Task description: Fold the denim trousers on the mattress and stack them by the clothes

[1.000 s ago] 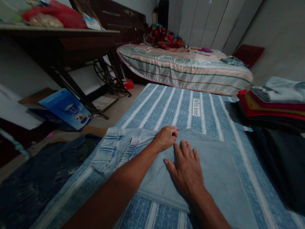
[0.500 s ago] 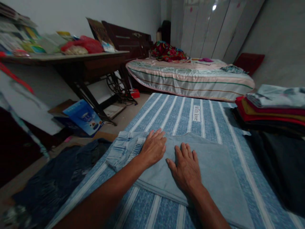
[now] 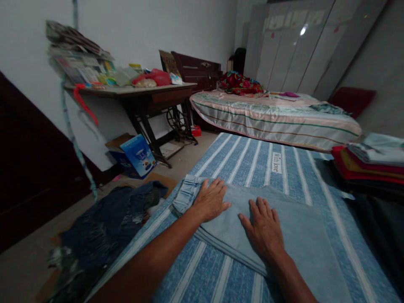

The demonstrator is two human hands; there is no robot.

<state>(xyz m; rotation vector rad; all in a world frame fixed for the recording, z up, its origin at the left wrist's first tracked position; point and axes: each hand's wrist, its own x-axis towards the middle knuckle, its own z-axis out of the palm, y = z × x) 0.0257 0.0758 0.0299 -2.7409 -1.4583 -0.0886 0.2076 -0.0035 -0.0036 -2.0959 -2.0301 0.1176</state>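
Light blue jeans [image 3: 303, 231], folded lengthwise, lie flat on a blue-and-white striped bed cover [image 3: 252, 164]. Their gathered elastic waistband [image 3: 186, 193] points to the left, and the legs run toward the lower right. My left hand [image 3: 212, 201] rests palm down on the cloth just beside the waistband, its fingers stretched out. Farther right, my right hand [image 3: 264, 227] presses flat on the middle of the jeans with its fingers apart. Neither hand grips anything. My forearms cover part of the near edge of the jeans.
A stack of folded clothes [image 3: 372, 164] stands at the right, with dark cloth [image 3: 375, 235] in front. Dark blue denim [image 3: 107, 223] is heaped at the left. Beyond are a blue box [image 3: 139, 155], a sewing-machine table [image 3: 132, 90] and another bed [image 3: 277, 122].
The view has swung left. My left hand has slid along the jeans near the waistband, and its thumb now sticks out. The waistband end looks more folded over; my right hand stays flat.
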